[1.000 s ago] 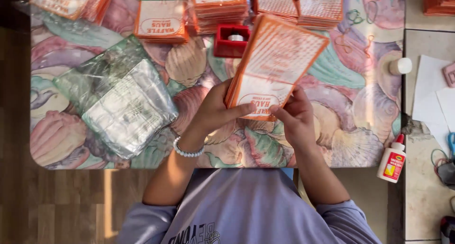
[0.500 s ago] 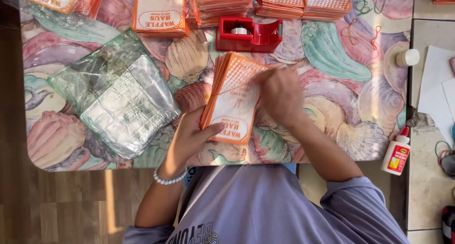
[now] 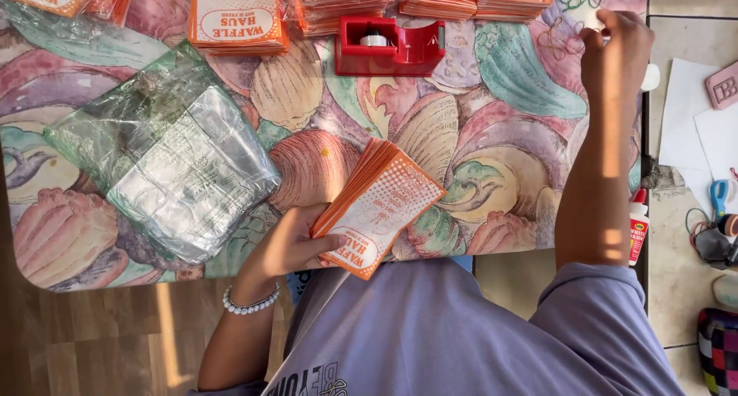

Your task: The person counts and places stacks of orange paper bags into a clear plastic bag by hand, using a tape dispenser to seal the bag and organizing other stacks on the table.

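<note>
One stack of orange paper bags in the left hand, right hand at the rubber bands

The left hand [image 3: 288, 246] has its grip closed on one stack of orange paper bags [image 3: 377, 207] at the near bench [image 3: 477, 134] edge, long axis slanting from near-left to far-right; the right hand [image 3: 615, 50], fingers curled, touches loose rubber bands [image 3: 565, 38] at the far right; one red tape dispenser [image 3: 392, 46] stands beyond, about six more bag stacks [image 3: 238, 15] along the far edge
</note>
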